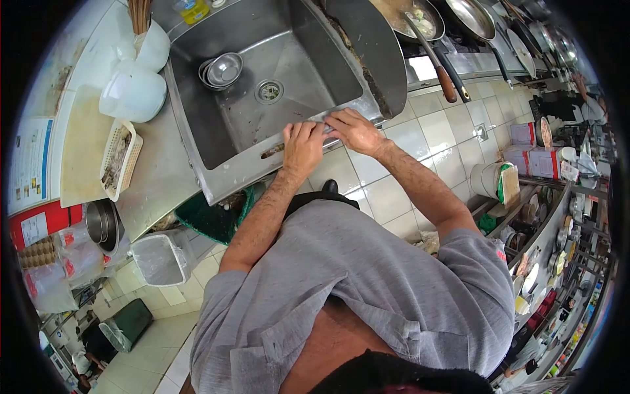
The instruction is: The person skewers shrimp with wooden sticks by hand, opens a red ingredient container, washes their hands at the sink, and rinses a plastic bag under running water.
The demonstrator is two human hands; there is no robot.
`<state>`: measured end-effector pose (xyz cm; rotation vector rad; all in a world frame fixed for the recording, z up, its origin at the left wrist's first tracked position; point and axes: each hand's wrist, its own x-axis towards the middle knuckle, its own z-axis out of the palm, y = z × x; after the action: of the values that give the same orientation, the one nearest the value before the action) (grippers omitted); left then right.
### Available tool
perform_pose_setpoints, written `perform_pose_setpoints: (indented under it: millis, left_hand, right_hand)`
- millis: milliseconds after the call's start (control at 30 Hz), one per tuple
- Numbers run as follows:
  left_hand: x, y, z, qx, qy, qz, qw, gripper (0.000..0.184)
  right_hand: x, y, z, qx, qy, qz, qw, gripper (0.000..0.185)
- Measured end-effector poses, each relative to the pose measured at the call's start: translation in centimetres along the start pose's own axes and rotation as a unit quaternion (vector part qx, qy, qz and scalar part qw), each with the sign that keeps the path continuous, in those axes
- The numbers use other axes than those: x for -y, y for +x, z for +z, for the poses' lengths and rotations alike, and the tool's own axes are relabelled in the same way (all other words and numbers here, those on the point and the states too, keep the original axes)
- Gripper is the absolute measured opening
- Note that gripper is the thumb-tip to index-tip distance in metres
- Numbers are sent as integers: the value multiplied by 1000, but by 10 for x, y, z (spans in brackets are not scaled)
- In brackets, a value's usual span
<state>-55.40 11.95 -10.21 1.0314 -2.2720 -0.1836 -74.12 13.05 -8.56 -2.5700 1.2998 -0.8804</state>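
Both hands are together at the front rim of a steel sink [226,172]. My left hand [303,148] rests on the rim with fingers bent, its fingertips near my right hand. My right hand [354,131] has its fingers curled at the same spot, and the two hands seem to touch. Between the fingertips is something too small to make out. Inside the sink, small steel bowls [225,69] are nested near the left wall, beside the drain [269,92].
White tubs [133,90] and a perforated basket [121,159] stand on the left counter. Pans [420,20] with long handles [446,84] jut out at the upper right. Bins [159,259] stand below left. People [594,108] are in the far background.
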Motion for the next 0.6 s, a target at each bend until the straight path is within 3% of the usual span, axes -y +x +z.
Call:
perform_pose_setpoints:
  millis: [433, 600]
  left_hand:
    - [1, 2, 11, 25, 3, 3, 1000, 21]
    - [3, 5, 3, 12, -20, 1, 1000, 20]
  right_hand:
    - [-14, -2, 16, -38, -8, -15, 999, 16]
    - [-17, -1, 7, 23, 85, 39, 995, 25]
